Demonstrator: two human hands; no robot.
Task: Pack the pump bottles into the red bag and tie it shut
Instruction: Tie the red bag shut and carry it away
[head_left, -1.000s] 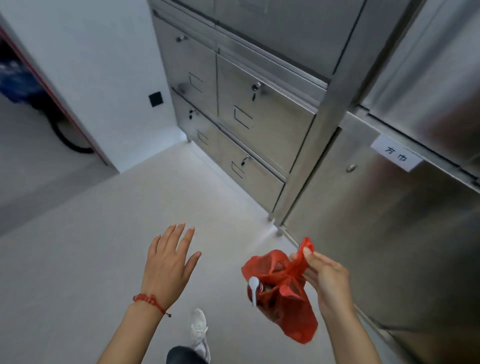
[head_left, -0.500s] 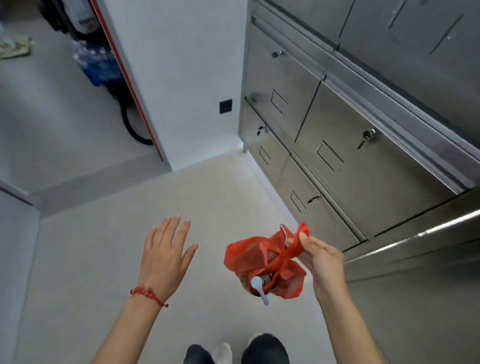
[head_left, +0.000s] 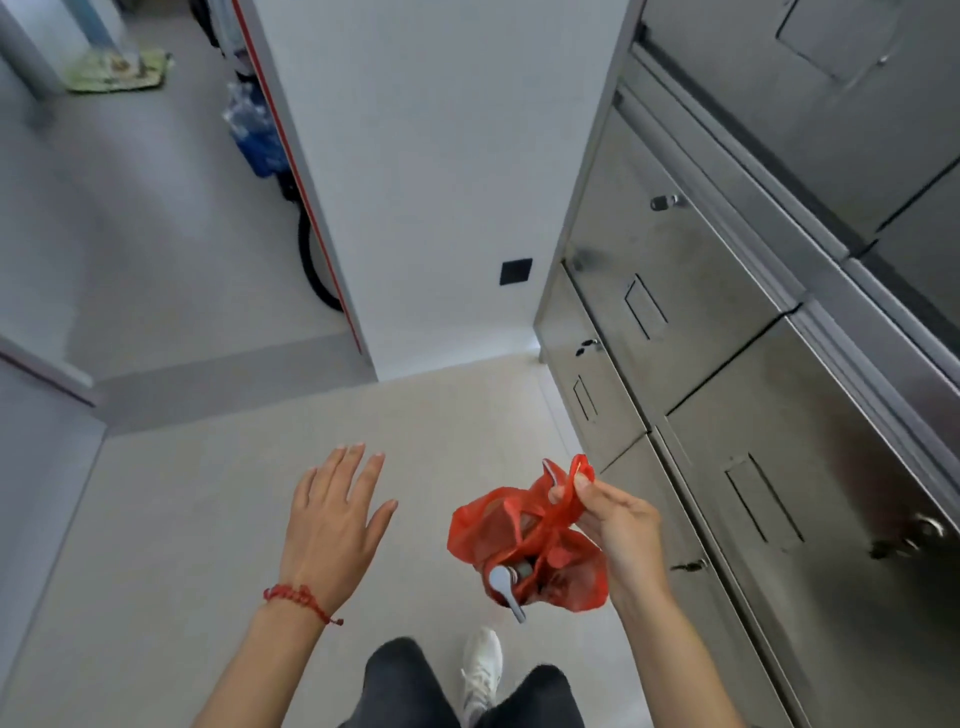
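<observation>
The red bag (head_left: 524, 545) hangs in the air from my right hand (head_left: 618, 525), whose fingers pinch its knotted top. A white pump head (head_left: 503, 584) of a pump bottle pokes out through a gap low on the bag; the bottle bodies are hidden inside the red plastic. My left hand (head_left: 332, 525) hovers to the left of the bag, palm down, fingers spread, holding nothing. It wears a red string bracelet at the wrist.
Steel locker cabinets (head_left: 727, 364) line the right side. A white wall (head_left: 441, 182) with a black square plate stands ahead, a doorway with a red frame edge (head_left: 306, 208) to its left. My legs and a white shoe (head_left: 480, 670) show on the pale floor.
The view has swung left away from the lockers toward the doorway. The bag has turned in my right hand, so the pump head now points down. My left hand stays spread.
</observation>
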